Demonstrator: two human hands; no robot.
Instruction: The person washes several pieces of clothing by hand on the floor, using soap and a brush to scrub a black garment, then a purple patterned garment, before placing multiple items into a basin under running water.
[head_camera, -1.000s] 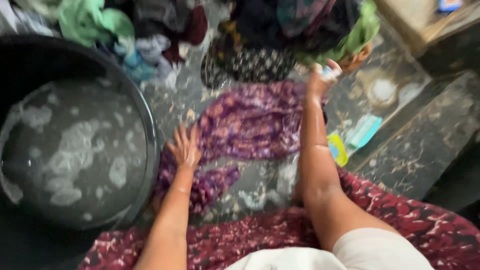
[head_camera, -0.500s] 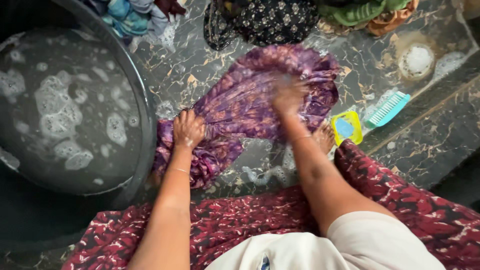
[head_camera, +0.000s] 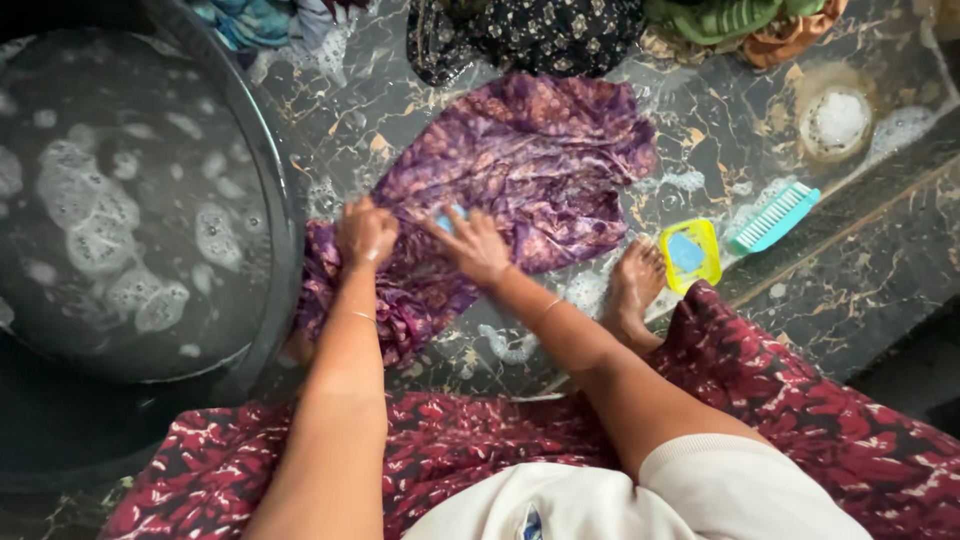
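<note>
A wet purple patterned cloth (head_camera: 540, 160) lies spread on the dark marble floor (head_camera: 850, 290). My left hand (head_camera: 365, 232) is clenched on the cloth's near-left part, pinning it to the floor. My right hand (head_camera: 472, 243) presses a small blue soap bar (head_camera: 449, 219) onto the cloth just right of my left hand. My bare foot (head_camera: 632, 285) rests on the wet floor at the cloth's right edge.
A large dark tub (head_camera: 130, 200) of soapy water stands at the left. A yellow soap dish (head_camera: 690, 252) and a teal scrub brush (head_camera: 772, 217) lie to the right. Piled clothes (head_camera: 530, 35) sit beyond the cloth. A foam patch (head_camera: 835, 120) is at top right.
My right hand has drawn back from the far edge of the cloth toward me, and now sits close to my left hand. The left hand closed from flat into a fist on the cloth.
</note>
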